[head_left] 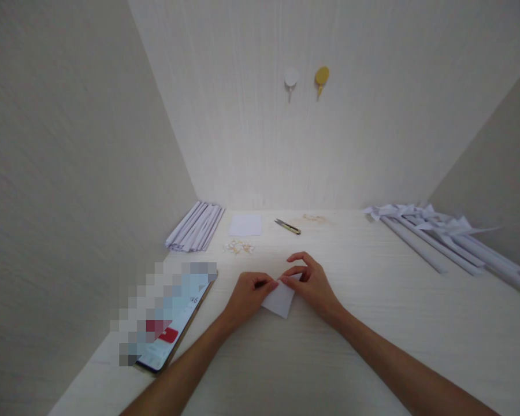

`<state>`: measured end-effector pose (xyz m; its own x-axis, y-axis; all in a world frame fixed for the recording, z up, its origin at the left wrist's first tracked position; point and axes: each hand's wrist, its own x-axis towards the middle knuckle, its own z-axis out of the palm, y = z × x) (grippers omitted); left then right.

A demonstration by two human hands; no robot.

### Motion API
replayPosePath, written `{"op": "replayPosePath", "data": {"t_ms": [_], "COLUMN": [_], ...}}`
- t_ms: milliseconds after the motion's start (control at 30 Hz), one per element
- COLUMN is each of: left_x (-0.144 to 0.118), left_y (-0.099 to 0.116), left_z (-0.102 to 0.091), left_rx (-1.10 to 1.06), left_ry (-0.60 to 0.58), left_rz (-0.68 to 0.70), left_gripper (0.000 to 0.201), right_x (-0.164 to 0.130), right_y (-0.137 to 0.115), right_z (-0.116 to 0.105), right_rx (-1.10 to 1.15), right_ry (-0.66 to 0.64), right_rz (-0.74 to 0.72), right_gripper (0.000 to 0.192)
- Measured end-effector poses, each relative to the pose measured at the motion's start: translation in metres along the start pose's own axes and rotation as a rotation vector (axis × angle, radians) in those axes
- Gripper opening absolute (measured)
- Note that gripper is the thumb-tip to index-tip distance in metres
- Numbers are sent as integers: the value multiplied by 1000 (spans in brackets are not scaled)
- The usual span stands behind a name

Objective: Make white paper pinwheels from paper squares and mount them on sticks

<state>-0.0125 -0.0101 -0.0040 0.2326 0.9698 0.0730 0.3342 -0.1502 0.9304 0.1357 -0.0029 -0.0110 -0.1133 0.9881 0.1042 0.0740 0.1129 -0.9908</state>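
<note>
Here both hands, left hand and right hand, pinch the paper square (scissors lie beyond).

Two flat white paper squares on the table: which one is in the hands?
The near white paper square, pinched between the left hand and right hand. The other square lies untouched farther back, beside the snips.

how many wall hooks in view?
2. White hook and yellow hook, side by side on the back wall above the table, white to the left. None appears hidden.
</note>
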Motion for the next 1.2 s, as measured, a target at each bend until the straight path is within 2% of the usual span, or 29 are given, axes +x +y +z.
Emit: {"op": "replayPosePath", "data": {"t_ms": [267,533,633,767,833,1033,1100,1200], "left_x": [-4,-5,-6,-5,-5,-7,-6,-3], "left_y": [6,9,7,-3,-7,0,2,-1], "left_z": [-3,2,0,-9,-11,-4,-3,-7], "left_rx": [204,285,275,218,166,41,-17,-164], "left_ry": [125,144,146,205,215,126,90,91], "left_rz": [57,96,81,34,26,50,39,-49], "left_gripper": [22,25,25,25,25,23,22,20], "right_x": [-1,-3,1,9,10,-2,-2,3], "right_y": [-1,4,4,4,1,-2,-1,0], "right_z": [0,4,-3,-17,-17,7,8,3], "right_rx": [173,87,128,299,370,354,416,626], "right_ry": [195,338,374,608,540,25,-16,79], "right_rz": [-26,-106,-117,-122,-91,20,58,143], "right_gripper": [38,34,33,33,34,19,20,22]}}
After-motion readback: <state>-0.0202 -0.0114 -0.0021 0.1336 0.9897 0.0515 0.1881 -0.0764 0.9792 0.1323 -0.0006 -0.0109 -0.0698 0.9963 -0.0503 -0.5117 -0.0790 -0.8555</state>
